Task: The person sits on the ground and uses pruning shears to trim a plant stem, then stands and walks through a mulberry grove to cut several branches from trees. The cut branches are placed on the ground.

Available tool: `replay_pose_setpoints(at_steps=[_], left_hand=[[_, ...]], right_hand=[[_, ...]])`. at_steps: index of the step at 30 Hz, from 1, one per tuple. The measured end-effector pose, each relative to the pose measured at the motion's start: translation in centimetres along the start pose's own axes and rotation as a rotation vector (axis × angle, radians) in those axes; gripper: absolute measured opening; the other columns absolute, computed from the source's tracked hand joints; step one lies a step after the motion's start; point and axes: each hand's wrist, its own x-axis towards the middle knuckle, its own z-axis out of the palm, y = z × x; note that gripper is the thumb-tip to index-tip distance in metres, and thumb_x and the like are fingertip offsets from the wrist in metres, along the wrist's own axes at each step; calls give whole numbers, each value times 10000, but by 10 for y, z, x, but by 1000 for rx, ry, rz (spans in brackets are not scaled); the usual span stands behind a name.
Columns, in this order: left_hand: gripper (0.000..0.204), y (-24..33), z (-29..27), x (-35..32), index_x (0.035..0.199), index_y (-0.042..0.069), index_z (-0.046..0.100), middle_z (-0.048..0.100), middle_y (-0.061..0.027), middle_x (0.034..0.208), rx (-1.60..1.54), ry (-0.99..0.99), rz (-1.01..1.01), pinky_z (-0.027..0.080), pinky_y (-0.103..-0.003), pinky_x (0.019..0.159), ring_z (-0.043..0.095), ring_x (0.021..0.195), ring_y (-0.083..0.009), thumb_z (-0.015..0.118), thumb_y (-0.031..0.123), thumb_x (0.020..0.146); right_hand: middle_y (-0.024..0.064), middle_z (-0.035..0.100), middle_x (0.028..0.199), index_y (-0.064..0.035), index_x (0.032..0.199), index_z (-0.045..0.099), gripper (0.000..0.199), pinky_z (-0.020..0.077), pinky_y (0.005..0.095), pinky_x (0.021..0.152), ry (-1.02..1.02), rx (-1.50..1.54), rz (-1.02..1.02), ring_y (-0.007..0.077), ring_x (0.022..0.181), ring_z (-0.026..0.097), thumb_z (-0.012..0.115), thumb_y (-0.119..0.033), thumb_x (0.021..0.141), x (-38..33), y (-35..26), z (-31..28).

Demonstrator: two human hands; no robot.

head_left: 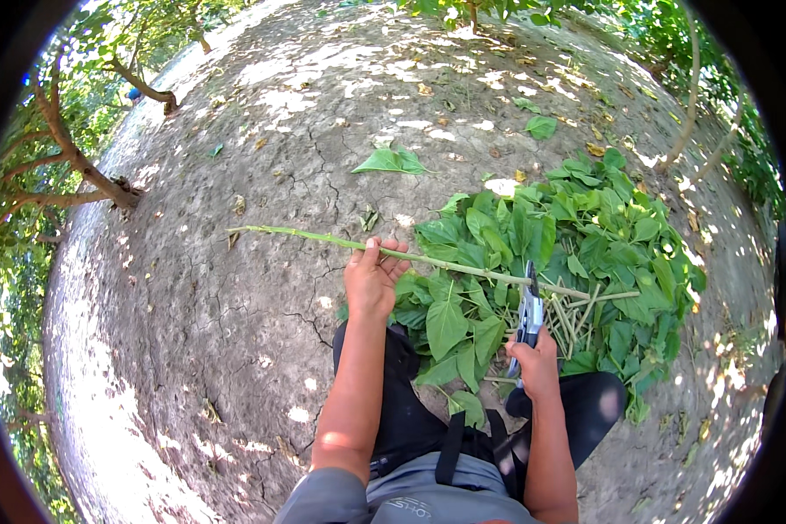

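A long, leafless green stem (441,262) stretches across in front of me, its thin tip to the left and its thicker end to the right. My left hand (375,275) is closed around it near the middle. In my right hand (535,358) is a pair of pruning shears (529,316), its blades up at the stem's thicker part. Whether the blades have cut through is too small to tell. Beneath the stem lies a broad heap of green leaves (620,236). Several short cut stem pieces (572,327) rest on the heap, just right of the shears.
Cracked dry soil (236,306) spreads around me, dappled with sun. Loose leaves (391,161) lie beyond the heap, another leaf (541,127) farther right. A branching tree trunk (87,166) stands at the left, thin trunks (692,96) at the right. My bent knees (598,400) are beside the heap.
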Motion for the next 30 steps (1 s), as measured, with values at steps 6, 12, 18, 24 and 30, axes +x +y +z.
replay_pose_setpoints(at_steps=[6,12,18,24,30], left_hand=[[178,2,0,1,1042,58,532,653,-108,985,-5,4,26,580,-401,772,667,964,-280,494,230,1012],[165,-1,0,5,1003,58,561,654,-110,983,-89,-13,86,575,-405,806,657,989,-271,524,219,998],[143,-3,-1,5,1003,75,590,660,-98,967,-102,-58,16,567,-386,836,655,969,-249,608,209,955],[213,-7,4,2,1062,65,599,657,-105,973,-50,-152,-35,568,-385,840,665,945,-257,659,213,923],[238,-5,12,-5,1066,51,599,648,-112,999,15,-166,-66,585,-376,798,675,930,-262,666,225,919]], right_hand=[[37,576,742,-8,961,537,244,465,271,564,-20,-116,-3,123,592,552,625,-69,741,-2,-3,-4],[57,615,825,25,1054,562,329,482,283,648,-31,20,5,147,695,604,644,-68,749,0,7,-3],[25,576,831,26,1050,561,330,451,274,664,-153,32,39,110,731,556,662,-101,764,-7,-1,9],[21,571,882,31,1104,553,414,432,261,694,-260,-41,103,100,761,526,679,-114,738,-9,-6,19],[-3,548,844,22,1130,562,419,394,239,640,-245,-106,104,76,712,486,673,-127,754,-10,-14,20]])
